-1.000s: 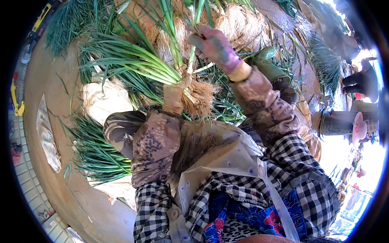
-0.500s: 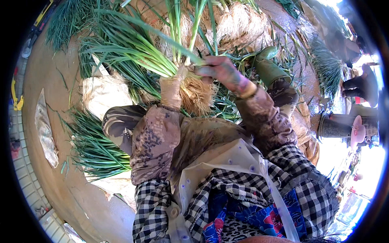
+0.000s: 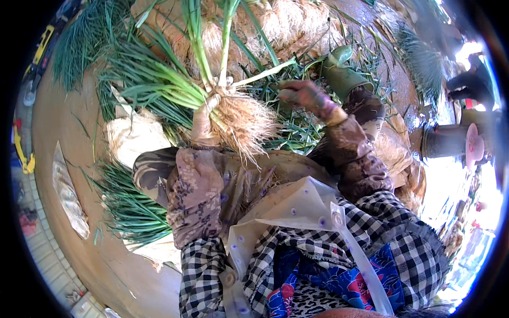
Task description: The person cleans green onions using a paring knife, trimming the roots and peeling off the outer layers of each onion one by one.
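Observation:
My left hand (image 3: 203, 125) is closed round a bunch of green onions (image 3: 183, 85), just above my lap. Their long pale roots fan out to the right, and the green leaves spread up and to the left. One pale stalk juts out to the right from the bunch, toward my right hand (image 3: 310, 99). That hand is apart from the onions, over loose trimmed leaves (image 3: 297, 130); motion smears its fingers, so whether they hold anything is unclear.
More green onions with roots (image 3: 286, 26) lie along the far side. Another bunch (image 3: 132, 199) lies by my left knee, near a pale sack (image 3: 135, 138). A green boot (image 3: 344, 74) is at the right. Farther right stand people near a pink hat (image 3: 473, 146).
My right hand has moved right, away from the bunch, and the long leaf it gripped is gone from it. My left hand has shifted left with the onions, their roots now spread wider.

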Motion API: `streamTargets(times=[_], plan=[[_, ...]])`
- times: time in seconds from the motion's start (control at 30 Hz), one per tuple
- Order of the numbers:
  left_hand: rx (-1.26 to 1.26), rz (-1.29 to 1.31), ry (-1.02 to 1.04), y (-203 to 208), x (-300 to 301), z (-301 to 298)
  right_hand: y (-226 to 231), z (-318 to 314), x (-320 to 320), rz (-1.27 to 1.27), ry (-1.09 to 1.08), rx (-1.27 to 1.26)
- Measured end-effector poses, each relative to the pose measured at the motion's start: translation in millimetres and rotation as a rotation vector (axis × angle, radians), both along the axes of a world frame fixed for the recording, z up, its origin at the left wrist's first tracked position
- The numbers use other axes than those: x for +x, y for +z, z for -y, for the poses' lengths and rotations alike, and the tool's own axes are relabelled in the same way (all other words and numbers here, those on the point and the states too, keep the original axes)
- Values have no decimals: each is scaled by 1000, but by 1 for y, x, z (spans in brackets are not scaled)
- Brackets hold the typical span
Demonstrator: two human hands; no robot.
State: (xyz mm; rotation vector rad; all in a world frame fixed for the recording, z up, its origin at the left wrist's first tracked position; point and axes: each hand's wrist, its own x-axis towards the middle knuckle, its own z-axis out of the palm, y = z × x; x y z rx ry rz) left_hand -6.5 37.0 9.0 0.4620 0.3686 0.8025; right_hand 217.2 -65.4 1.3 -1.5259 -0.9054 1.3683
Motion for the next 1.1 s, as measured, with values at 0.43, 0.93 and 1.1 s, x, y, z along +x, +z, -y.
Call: streamTargets(times=[0.43,0.93,1.1], plan=[[109,-123,-143,-40,1,1,85,-80,-59,-134,67,401],[-199,-388,88,-43,19,-6,29,-8,-109,-92,54,608],[-214,-255,-174,-16,5,6,78,12,-109,-465,-45,163]])
